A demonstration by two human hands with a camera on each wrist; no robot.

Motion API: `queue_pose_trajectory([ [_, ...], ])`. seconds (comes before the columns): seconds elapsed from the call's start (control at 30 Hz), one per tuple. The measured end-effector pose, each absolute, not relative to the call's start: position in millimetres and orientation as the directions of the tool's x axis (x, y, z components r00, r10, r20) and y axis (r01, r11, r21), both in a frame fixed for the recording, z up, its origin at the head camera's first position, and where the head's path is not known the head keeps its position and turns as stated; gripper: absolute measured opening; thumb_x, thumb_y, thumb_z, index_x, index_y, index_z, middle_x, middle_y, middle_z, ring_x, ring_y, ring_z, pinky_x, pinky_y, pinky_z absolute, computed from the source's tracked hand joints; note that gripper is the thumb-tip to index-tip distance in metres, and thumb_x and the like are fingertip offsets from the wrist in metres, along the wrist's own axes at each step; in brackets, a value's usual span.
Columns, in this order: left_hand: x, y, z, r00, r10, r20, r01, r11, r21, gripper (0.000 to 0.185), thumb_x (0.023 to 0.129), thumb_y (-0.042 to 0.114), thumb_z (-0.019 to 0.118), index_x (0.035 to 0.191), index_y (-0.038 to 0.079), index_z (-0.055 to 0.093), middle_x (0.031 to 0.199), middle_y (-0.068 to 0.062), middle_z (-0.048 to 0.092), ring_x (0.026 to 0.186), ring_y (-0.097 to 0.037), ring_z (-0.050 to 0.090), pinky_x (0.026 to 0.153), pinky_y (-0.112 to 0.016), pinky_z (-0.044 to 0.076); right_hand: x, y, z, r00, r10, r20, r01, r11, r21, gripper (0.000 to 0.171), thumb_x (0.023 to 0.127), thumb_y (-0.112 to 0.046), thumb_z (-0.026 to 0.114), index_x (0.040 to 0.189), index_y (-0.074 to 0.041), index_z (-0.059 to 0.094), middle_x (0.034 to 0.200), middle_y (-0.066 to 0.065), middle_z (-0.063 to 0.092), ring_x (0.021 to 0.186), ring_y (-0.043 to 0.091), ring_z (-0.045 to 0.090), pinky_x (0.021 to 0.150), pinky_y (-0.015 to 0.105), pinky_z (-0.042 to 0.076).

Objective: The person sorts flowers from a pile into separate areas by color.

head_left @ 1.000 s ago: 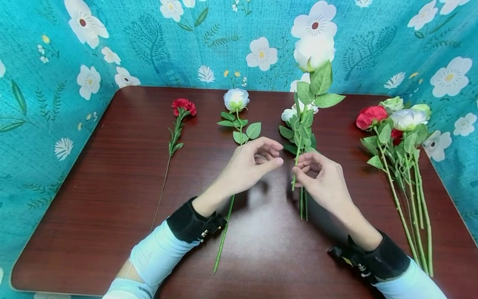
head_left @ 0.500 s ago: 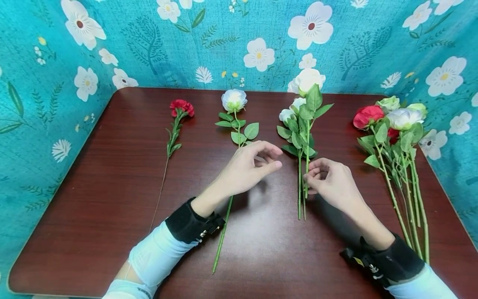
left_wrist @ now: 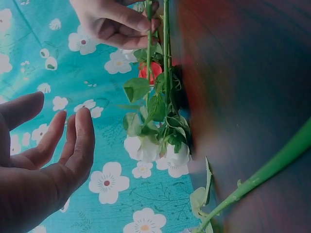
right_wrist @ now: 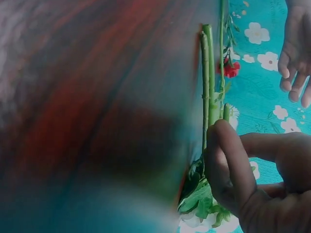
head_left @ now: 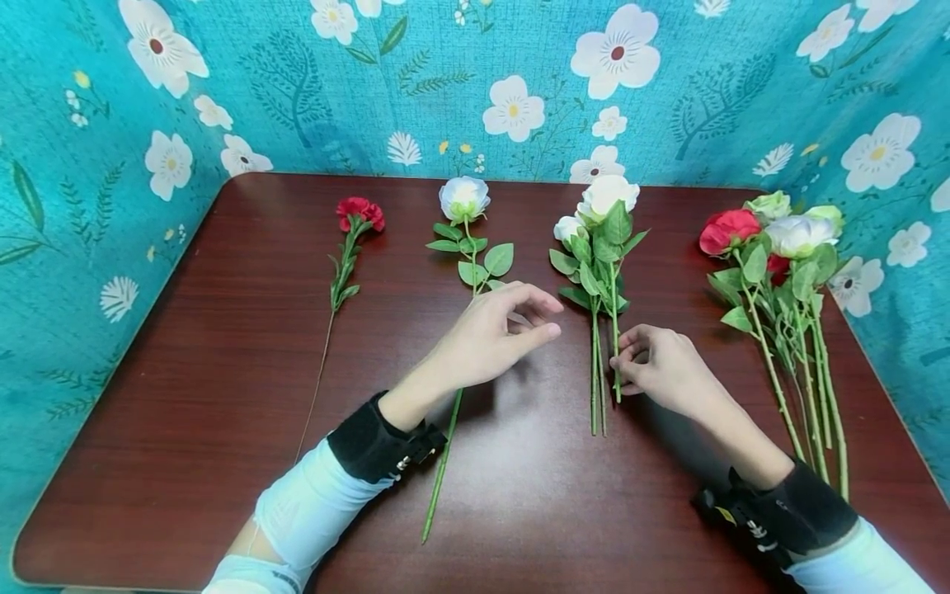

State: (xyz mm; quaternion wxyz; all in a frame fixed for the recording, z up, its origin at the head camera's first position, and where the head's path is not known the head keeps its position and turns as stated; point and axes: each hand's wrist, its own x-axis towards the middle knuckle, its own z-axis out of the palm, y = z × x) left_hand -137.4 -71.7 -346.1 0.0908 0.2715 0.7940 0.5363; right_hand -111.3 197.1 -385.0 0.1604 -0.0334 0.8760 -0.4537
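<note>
Right hand (head_left: 663, 369) of mine pinches the green stem of a white artificial rose (head_left: 609, 196), laying it beside the two white roses (head_left: 570, 228) already on the dark red wooden table (head_left: 223, 346). My left hand (head_left: 496, 328) hovers relaxed, left of that cluster, holding nothing.

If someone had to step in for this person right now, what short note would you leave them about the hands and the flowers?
Right hand: pinches a white rose stem low over the table, beside two white roses already laid there.
Left hand: open, holding nothing, hovering above the single white rose.
Laid out: a red carnation at left, then the single rose, then the white group.
Left: the mixed bunch at right, still unsorted, it seems.
</note>
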Motion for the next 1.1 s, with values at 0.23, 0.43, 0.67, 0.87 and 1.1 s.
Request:
queue_pose_trajectory([
  [0.23,-138,-73,-347,-0.818,0.555,0.152,0.355,0.279,0.892,0.021,0.097,0.013,0.072,0.117,0.006,0.071,0.107,-0.004,0.066,0.094,-0.012,0.064,0.088,-0.032,0.056,-113,194,-388,-0.941,-0.21,-0.267,0.082,0.622,-0.779,0.027,0.094,0.004,0.06,0.118,0.016,0.053,0.09,0.017,0.071,0.073,0.024,0.075,0.062,0.033,0.062],
  [0.43,-137,-73,-347,-0.811,0.566,0.149,0.361,0.283,0.889,0.021,0.098,0.014,0.071,0.117,0.007,0.07,0.109,-0.001,0.066,0.095,-0.011,0.064,0.086,-0.027,0.055,-113,195,-389,-0.943,-0.207,-0.26,0.061,0.662,-0.747,0.03,0.095,-0.001,0.067,0.118,0.015,0.055,0.088,0.016,0.069,0.069,0.023,0.074,0.061,0.032,0.061],
  [0.67,-136,-73,-346,-0.803,0.579,0.144,0.367,0.288,0.885,0.021,0.098,0.013,0.071,0.118,0.006,0.07,0.109,-0.001,0.066,0.097,-0.012,0.064,0.087,-0.031,0.056,-113,197,-390,-0.945,-0.222,-0.242,0.016,0.704,-0.71,0.029,0.095,-0.004,0.069,0.116,0.013,0.057,0.087,0.013,0.069,0.067,0.02,0.073,0.061,0.031,0.061],
  [0.87,-136,-72,-347,-0.802,0.584,0.123,0.352,0.298,0.887,0.022,0.098,0.014,0.07,0.119,0.007,0.07,0.11,-0.002,0.067,0.098,-0.012,0.064,0.086,-0.027,0.055,-110,199,-388,-0.948,-0.222,-0.226,-0.018,0.75,-0.662,0.03,0.096,-0.009,0.071,0.116,0.01,0.06,0.088,0.01,0.069,0.066,0.016,0.071,0.062,0.03,0.059],
  [1.1,-136,-73,-347,-0.797,0.592,0.118,0.36,0.308,0.881,0.022,0.098,0.013,0.071,0.119,0.007,0.07,0.11,-0.002,0.067,0.098,-0.012,0.064,0.086,-0.024,0.054,-105,214,-386,-0.966,-0.219,-0.141,-0.098,0.807,-0.582,0.024,0.094,-0.015,0.075,0.109,0.002,0.066,0.085,0.002,0.07,0.064,0.01,0.063,0.065,0.034,0.05],
])
